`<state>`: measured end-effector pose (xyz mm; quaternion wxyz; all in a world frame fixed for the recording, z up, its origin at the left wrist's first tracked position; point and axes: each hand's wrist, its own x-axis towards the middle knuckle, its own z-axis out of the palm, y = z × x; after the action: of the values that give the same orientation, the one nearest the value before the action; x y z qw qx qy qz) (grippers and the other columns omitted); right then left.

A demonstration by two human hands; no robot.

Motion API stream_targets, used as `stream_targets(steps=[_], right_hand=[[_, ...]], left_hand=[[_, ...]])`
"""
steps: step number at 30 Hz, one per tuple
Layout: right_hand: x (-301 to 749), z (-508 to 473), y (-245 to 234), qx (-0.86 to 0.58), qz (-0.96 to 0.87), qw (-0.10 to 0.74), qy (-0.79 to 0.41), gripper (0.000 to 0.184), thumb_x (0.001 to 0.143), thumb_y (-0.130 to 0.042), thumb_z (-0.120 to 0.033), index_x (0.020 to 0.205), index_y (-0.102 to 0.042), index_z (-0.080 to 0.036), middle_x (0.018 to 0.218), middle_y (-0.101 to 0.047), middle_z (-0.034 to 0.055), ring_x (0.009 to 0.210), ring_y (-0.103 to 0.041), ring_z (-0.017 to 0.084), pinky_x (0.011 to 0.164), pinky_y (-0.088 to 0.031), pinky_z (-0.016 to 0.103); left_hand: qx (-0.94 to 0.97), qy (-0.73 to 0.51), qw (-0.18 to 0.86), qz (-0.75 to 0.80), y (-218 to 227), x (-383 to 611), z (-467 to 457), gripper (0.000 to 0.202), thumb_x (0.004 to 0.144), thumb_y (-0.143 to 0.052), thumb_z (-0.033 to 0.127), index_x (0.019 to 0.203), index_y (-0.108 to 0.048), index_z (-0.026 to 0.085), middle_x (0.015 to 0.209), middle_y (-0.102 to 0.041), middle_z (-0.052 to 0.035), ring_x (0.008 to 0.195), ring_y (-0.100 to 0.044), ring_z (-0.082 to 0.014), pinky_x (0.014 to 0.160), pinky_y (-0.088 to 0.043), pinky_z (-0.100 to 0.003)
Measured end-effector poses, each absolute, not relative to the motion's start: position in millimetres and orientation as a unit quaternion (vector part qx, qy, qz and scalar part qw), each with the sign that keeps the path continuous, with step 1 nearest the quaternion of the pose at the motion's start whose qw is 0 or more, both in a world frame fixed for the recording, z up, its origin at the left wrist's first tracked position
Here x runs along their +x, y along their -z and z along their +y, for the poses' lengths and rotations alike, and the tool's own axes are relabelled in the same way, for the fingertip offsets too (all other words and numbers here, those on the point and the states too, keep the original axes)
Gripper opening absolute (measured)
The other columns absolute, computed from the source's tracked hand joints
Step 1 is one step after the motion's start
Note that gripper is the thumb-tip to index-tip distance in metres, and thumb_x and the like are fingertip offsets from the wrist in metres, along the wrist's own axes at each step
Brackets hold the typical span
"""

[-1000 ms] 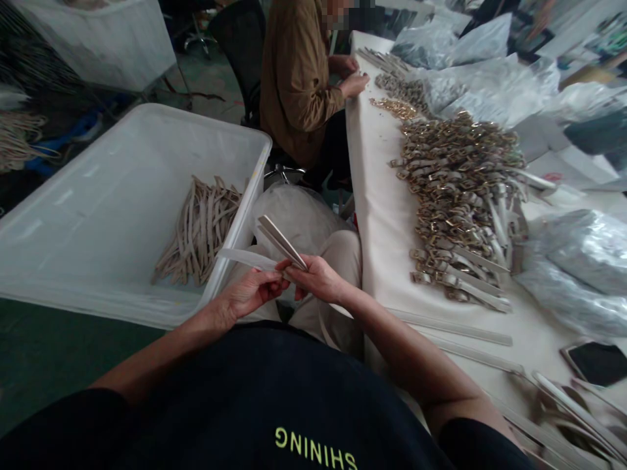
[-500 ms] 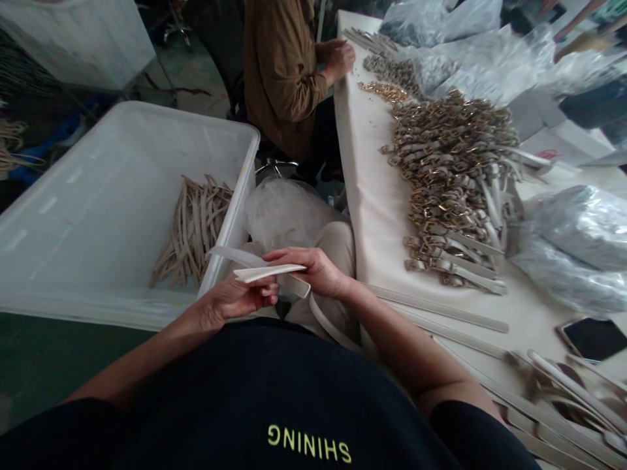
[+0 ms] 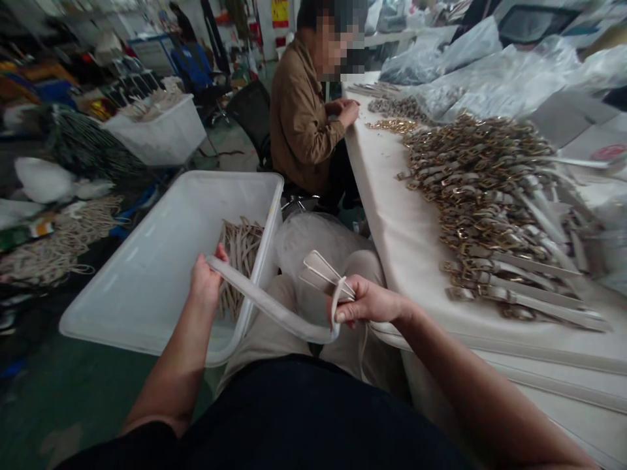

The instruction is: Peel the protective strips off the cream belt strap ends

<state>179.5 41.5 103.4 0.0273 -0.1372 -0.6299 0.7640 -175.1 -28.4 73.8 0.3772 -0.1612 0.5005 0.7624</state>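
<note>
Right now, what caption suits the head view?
Left hand and right hand hold a long flat pale strap near a white plastic bin.

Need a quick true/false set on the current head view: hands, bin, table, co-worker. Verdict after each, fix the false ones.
1. A pale strap runs from the left hand to the right hand. True.
2. The right hand holds nothing else. False: short strips also stick out of its grip.
3. Narrow straps lie in the white bin. True.
4. The buckled straps are heaped on the floor. False: the buckled straps lie on the table.
5. The co-worker's sleeve is brown. True.
</note>
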Motion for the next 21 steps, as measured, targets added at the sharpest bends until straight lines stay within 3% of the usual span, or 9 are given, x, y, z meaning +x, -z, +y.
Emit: stream_targets(steps=[4, 8, 13, 17, 21], right_hand=[[168.3, 35.8, -86.5, -0.167, -0.577, 0.073, -0.796, 0.046, 0.066, -0.088, -0.054, 0.075, -0.066, -0.014, 0.061, -0.059, -0.0028, 0.048, -0.052, 0.008, 0.044, -0.045, 0.019], [157.1, 32.5, -78.6, -0.25, -0.527, 0.186, -0.791, 0.048, 0.061, -0.09, -0.051, 0.074, -0.061, -0.015, 0.063, -0.055, -0.0042, 0.052, -0.05, 0.008, 0.045, -0.046, 0.019], [155.3, 39.2, -79.4, -0.327, -0.472, 0.277, -0.771, 0.045, 0.062, -0.088, -0.047, 0.074, -0.058, -0.017, 0.059, -0.049, -0.0066, 0.05, -0.042, 0.007, 0.042, -0.04, 0.018], [156.3, 44.8, -80.8, -0.37, -0.44, 0.323, -0.752, 0.038, 0.065, -0.087, -0.039, 0.073, -0.057, -0.017, 0.056, -0.047, -0.008, 0.046, -0.036, 0.006, 0.039, -0.034, 0.018], [155.1, 47.3, -78.3, -0.407, -0.409, 0.355, -0.735, 0.031, 0.068, -0.083, -0.034, 0.072, -0.057, -0.017, 0.056, -0.047, -0.0077, 0.047, -0.037, 0.006, 0.039, -0.034, 0.017]], left_hand=[[-0.047, -0.806, 0.3, 0.508, -84.9, -173.3, -19.9, 0.024, 0.105, -0.036, 0.014, 0.117, -0.055, 0.02, 0.078, -0.065, 0.0018, 0.054, -0.057, -0.0045, 0.05, -0.042, -0.01], [0.088, -0.736, 0.423, 0.521, -72.8, -104.1, -20.9, 0.021, 0.098, -0.053, 0.017, 0.116, -0.061, 0.023, 0.082, -0.071, -0.0002, 0.058, -0.063, -0.0084, 0.05, -0.046, -0.015], [0.178, -0.605, 0.575, 0.522, -54.4, -25.3, -38.5, 0.033, 0.082, -0.078, 0.032, 0.111, -0.065, 0.021, 0.084, -0.074, -0.0013, 0.064, -0.068, -0.0148, 0.058, -0.056, -0.024], [0.236, -0.557, 0.601, 0.522, -42.4, 3.5, -47.6, 0.037, 0.076, -0.083, 0.042, 0.103, -0.065, 0.023, 0.087, -0.074, -0.0013, 0.084, -0.072, -0.0221, 0.069, -0.057, -0.029], [0.279, -0.536, 0.595, 0.53, -36.5, 14.7, -51.2, 0.043, 0.076, -0.082, 0.049, 0.108, -0.066, 0.025, 0.1, -0.075, -0.0035, 0.104, -0.069, -0.0253, 0.08, -0.056, -0.031]])
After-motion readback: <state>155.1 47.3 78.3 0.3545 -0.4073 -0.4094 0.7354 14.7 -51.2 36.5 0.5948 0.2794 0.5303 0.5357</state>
